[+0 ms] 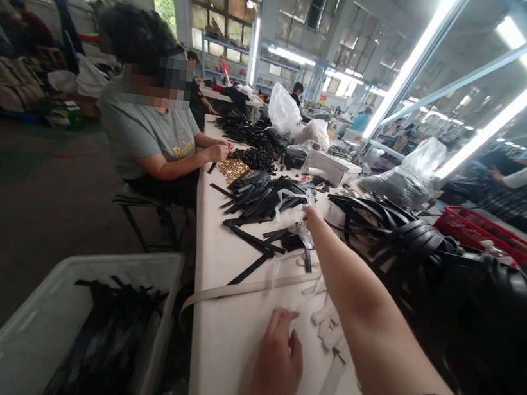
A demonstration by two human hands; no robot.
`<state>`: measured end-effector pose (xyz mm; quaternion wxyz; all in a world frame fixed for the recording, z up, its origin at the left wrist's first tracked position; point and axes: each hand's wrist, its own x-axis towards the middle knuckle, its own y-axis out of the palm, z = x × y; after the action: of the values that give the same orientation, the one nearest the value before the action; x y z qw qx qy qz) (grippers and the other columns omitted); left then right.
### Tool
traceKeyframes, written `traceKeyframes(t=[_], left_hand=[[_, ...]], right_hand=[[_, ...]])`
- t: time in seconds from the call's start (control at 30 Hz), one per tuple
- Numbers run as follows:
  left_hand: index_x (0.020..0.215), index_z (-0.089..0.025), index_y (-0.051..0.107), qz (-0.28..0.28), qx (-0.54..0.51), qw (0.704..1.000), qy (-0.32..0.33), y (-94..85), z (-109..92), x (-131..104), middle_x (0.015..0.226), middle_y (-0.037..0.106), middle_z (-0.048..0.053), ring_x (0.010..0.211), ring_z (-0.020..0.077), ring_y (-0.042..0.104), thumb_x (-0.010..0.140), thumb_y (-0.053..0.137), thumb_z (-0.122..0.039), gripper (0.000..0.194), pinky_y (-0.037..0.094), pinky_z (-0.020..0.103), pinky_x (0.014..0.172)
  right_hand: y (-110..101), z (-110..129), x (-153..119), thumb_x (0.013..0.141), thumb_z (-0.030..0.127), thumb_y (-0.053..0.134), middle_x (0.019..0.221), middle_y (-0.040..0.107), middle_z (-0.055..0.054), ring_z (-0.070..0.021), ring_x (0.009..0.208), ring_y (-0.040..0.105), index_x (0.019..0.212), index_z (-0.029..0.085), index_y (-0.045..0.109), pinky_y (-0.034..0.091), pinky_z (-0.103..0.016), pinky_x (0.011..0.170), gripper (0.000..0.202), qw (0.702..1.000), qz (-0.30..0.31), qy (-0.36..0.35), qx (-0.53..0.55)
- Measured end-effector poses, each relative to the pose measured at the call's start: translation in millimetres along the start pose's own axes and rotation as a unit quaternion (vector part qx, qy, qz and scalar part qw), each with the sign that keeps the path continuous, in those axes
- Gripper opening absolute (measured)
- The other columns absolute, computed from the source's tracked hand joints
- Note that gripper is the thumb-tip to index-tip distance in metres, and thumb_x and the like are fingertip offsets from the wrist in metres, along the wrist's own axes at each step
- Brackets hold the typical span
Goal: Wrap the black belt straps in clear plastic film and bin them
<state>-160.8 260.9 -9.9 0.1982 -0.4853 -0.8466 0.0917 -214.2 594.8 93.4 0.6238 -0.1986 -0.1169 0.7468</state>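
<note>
My right hand (308, 215) is stretched far across the table, closed on a crumpled clear plastic bag (305, 237) beside a pile of black strips (263, 196). Nearer to me, my left hand (277, 358) hovers over the white table (219, 347), its fingers loosely bent, thumb apart and nothing in it. A long beige strip (241, 290) crosses the tabletop beyond the left hand. Short pale strips (330, 387) lie scattered to its right, partly behind my right forearm.
A person in a grey shirt (149, 137) sits at the table's left side, hands near gold pieces (234, 170) and small black parts (255, 157). A white bin (54, 270) with black strips stands lower left. Large black bundles (468, 302) and a red basket (491, 235) are at right.
</note>
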Motion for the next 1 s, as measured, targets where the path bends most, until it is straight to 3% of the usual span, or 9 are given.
traceKeyframes(t=[0.1, 0.2, 0.37, 0.5, 0.57, 0.7, 0.83, 0.9, 1.0], left_hand=[[0.118, -0.021, 0.060, -0.028, 0.003, 1.000, 0.012, -0.4, -2.8, 1.6, 0.115, 0.059, 0.009, 0.115, 0.0220, 0.057, 0.082, 0.042, 0.001, 0.046, 0.046, 0.038, 0.102], [0.119, -0.019, 0.059, -0.057, 0.007, 0.998, 0.027, -1.7, -8.0, 2.9, 0.112, 0.059, 0.009, 0.112, 0.0232, 0.058, 0.081, 0.045, 0.000, 0.045, 0.048, 0.040, 0.100], [0.123, -0.018, 0.055, -0.085, 0.007, 0.994, 0.063, -5.9, -20.4, 0.8, 0.116, 0.058, 0.013, 0.111, 0.0247, 0.057, 0.085, 0.046, -0.005, 0.041, 0.051, 0.039, 0.093], [0.122, -0.016, 0.055, -0.125, 0.027, 0.985, 0.114, -12.3, -35.9, -5.3, 0.117, 0.059, 0.013, 0.116, 0.0249, 0.056, 0.089, 0.046, -0.010, 0.035, 0.047, 0.043, 0.101], [0.122, -0.017, 0.056, -0.129, 0.030, 0.980, 0.146, -18.2, -47.3, -16.3, 0.117, 0.060, 0.012, 0.115, 0.0244, 0.056, 0.091, 0.045, -0.012, 0.033, 0.047, 0.043, 0.101], [0.125, -0.019, 0.056, -0.113, 0.027, 0.978, 0.174, -29.8, -72.0, -63.9, 0.117, 0.060, 0.012, 0.113, 0.0239, 0.058, 0.093, 0.042, -0.013, 0.035, 0.051, 0.041, 0.096], [0.130, -0.021, 0.053, -0.063, 0.051, 0.982, 0.169, -25.2, -80.7, -101.2, 0.125, 0.057, 0.013, 0.122, 0.0259, 0.053, 0.091, 0.043, -0.012, 0.041, 0.046, 0.045, 0.104], [0.133, -0.020, 0.050, -0.051, 0.086, 0.987, 0.123, -19.7, -75.2, -92.8, 0.131, 0.054, 0.014, 0.129, 0.0275, 0.047, 0.088, 0.046, -0.011, 0.046, 0.041, 0.048, 0.109], [0.137, -0.016, 0.045, -0.022, 0.148, 0.986, 0.072, -17.3, -60.8, -47.8, 0.138, 0.049, 0.015, 0.134, 0.0290, 0.041, 0.082, 0.052, -0.013, 0.055, 0.035, 0.048, 0.114]], right_hand=[[-34.9, 23.4, -27.8, 0.097, 0.032, 0.056, 0.099, 0.065, -0.005, -0.0126, 0.074, 0.062, 0.110, 0.013, 0.061, 0.055, -0.027, 0.064, 0.023, 0.995, -0.019, -0.015, 0.095], [-86.1, 24.4, -84.3, 0.093, 0.028, 0.055, 0.068, 0.057, 0.001, -0.0051, 0.045, 0.041, 0.083, 0.013, 0.059, 0.037, -0.018, 0.039, 0.018, 0.982, -0.020, -0.041, 0.181], [-152.2, -39.2, -225.7, 0.075, 0.033, 0.068, 0.050, 0.043, 0.007, -0.0050, 0.036, 0.028, 0.067, 0.019, 0.050, 0.024, -0.019, 0.032, 0.025, 0.953, 0.013, -0.015, 0.301], [-152.1, -81.4, -296.4, 0.071, 0.034, 0.071, 0.048, 0.039, 0.009, -0.0045, 0.035, 0.025, 0.066, 0.021, 0.044, 0.021, -0.018, 0.033, 0.030, 0.930, 0.018, 0.081, 0.358], [-140.8, -84.3, -300.1, 0.076, 0.033, 0.066, 0.048, 0.037, 0.010, -0.0046, 0.036, 0.025, 0.065, 0.021, 0.042, 0.022, -0.018, 0.033, 0.029, 0.931, 0.012, 0.101, 0.350], [-112.5, -68.8, -270.9, 0.092, 0.033, 0.055, 0.057, 0.047, 0.007, -0.0056, 0.040, 0.037, 0.075, 0.017, 0.051, 0.035, -0.018, 0.039, 0.024, 0.941, -0.002, 0.136, 0.309], [-86.1, -54.7, -245.0, 0.097, 0.035, 0.058, 0.101, 0.065, -0.005, -0.0144, 0.079, 0.064, 0.112, 0.014, 0.061, 0.056, -0.030, 0.068, 0.026, 0.959, 0.008, 0.179, 0.218], [-80.3, -52.4, -239.0, 0.095, 0.034, 0.060, 0.116, 0.062, -0.008, -0.0197, 0.095, 0.064, 0.120, 0.015, 0.059, 0.056, -0.038, 0.080, 0.031, 0.969, 0.023, 0.179, 0.169], [-86.7, -54.8, -234.7, 0.095, 0.034, 0.061, 0.120, 0.062, -0.008, -0.0218, 0.101, 0.063, 0.121, 0.016, 0.059, 0.055, -0.042, 0.085, 0.032, 0.983, 0.035, 0.145, 0.109]])
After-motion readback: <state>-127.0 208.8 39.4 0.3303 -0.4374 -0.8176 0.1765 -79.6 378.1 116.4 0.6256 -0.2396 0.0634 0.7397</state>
